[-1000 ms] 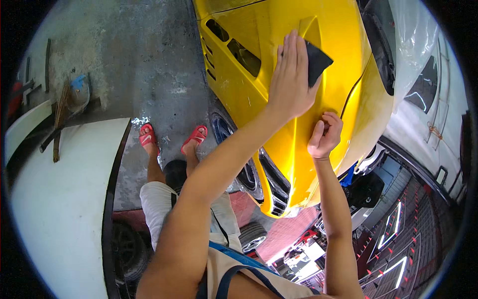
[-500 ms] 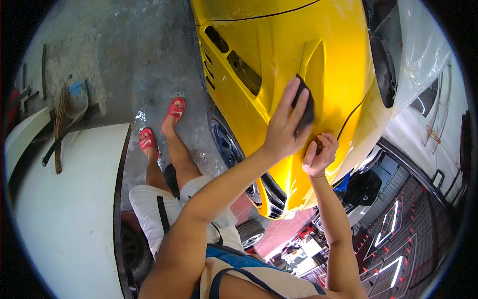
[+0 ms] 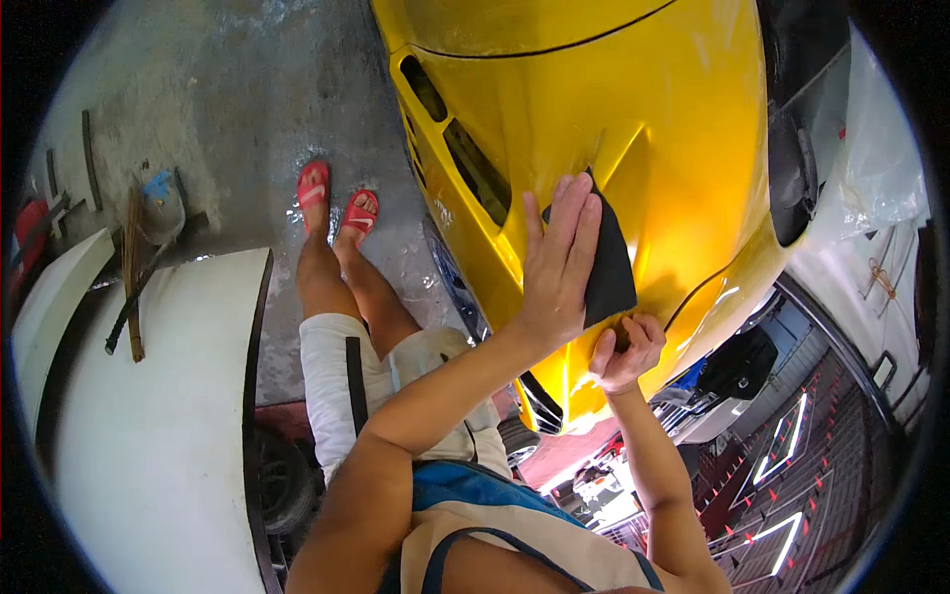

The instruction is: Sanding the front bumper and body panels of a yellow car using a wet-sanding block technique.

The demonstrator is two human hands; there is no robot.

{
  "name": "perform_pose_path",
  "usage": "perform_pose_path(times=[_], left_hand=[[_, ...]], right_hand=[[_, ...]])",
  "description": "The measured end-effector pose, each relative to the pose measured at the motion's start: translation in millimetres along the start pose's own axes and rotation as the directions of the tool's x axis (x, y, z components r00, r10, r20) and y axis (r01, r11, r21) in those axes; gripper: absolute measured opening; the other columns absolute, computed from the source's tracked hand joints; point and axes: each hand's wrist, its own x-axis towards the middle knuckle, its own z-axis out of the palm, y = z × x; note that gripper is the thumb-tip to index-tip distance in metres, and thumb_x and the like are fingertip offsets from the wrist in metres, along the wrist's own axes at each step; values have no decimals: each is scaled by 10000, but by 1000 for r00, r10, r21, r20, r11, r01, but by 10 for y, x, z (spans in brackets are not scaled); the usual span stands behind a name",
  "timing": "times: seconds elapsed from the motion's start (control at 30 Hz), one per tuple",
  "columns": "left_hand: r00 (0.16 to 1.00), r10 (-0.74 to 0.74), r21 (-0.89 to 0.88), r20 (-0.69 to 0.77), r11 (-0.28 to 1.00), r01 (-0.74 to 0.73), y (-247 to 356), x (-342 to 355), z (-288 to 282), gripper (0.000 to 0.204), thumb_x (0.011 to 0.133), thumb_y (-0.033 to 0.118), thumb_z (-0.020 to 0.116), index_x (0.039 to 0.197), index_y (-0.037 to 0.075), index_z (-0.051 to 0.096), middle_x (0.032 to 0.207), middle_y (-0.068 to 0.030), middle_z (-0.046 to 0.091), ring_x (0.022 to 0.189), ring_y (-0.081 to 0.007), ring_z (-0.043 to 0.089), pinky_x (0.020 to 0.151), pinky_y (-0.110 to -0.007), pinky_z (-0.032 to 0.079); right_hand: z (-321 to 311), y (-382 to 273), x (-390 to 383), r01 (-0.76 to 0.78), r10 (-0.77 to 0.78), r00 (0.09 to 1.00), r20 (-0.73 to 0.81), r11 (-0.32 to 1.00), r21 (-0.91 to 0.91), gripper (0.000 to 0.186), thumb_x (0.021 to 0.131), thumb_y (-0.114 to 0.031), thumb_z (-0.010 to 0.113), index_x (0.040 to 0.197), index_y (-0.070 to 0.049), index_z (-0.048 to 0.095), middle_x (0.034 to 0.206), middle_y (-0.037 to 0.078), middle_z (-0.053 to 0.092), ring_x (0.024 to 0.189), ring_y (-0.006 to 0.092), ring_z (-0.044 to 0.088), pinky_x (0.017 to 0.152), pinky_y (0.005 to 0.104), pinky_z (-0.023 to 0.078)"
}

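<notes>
A glossy yellow car body panel (image 3: pixel 633 109) fills the upper middle of the view. My left hand (image 3: pixel 556 267) lies flat on it with fingers straight and together, pressing a dark sheet (image 3: pixel 611 272) against the paint below a raised ridge. My right hand (image 3: pixel 625 351) is just under the sheet with its fingers curled against the panel's lower edge. A small dark bit shows between those fingers, and I cannot tell whether they hold it.
My feet in red sandals (image 3: pixel 336 203) stand on wet concrete (image 3: pixel 228 109) beside the yellow body. A white body panel (image 3: pixel 148 445) lies at lower left, with sticks and tools (image 3: pixel 134 267) beyond it. A plastic-covered white car (image 3: pixel 871 178) is at right.
My left hand has slid the dark sheet down the yellow panel from near the ridge. My right hand stayed by the lower edge. My feet have stepped closer together.
</notes>
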Motion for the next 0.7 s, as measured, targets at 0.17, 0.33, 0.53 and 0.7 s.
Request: perform_pose_path(times=[0.17, 0.33, 0.53, 0.7], left_hand=[[988, 27, -126, 155, 992, -7, -131, -9, -246, 711, 873, 174, 662, 1498, -24, 386, 1550, -271, 376, 1428, -443, 397, 1193, -602, 147], [862, 174, -151, 476, 982, -116, -282, 472, -593, 667, 847, 122, 611, 1471, -22, 423, 1544, -235, 405, 1412, -415, 429, 1148, -576, 301], [806, 196, -188, 558, 976, -108, -298, 606, -697, 630, 865, 87, 555, 1469, -26, 413, 1551, -229, 394, 1406, -424, 431, 1142, -575, 319], [760, 179, -165, 624, 982, -95, -251, 848, -652, 620, 876, 80, 515, 1476, -26, 400, 1560, -224, 383, 1420, -414, 416, 1140, -574, 323]], right_hand=[[-27, -19, 10, 18, -18, 1000, -15, 1000, 6, 274, 880, -223, 646, 1068, -34, 585, 1025, 163, 552, 855, 306, 585, 725, 406, 518], [-45, 19, -46, 9, -9, 999, 34, 1000, -18, 277, 891, -256, 636, 1061, -44, 581, 1036, 159, 543, 840, 304, 575, 715, 409, 509], [-19, 7, -37, -14, 14, 1000, 21, 1000, -9, 293, 891, -272, 629, 1074, -51, 572, 1058, 155, 540, 859, 305, 564, 741, 416, 490], [-30, -25, -43, -32, 32, 999, 29, 999, -5, 284, 891, -277, 623, 1076, -66, 575, 1045, 135, 550, 862, 293, 563, 744, 405, 483]])
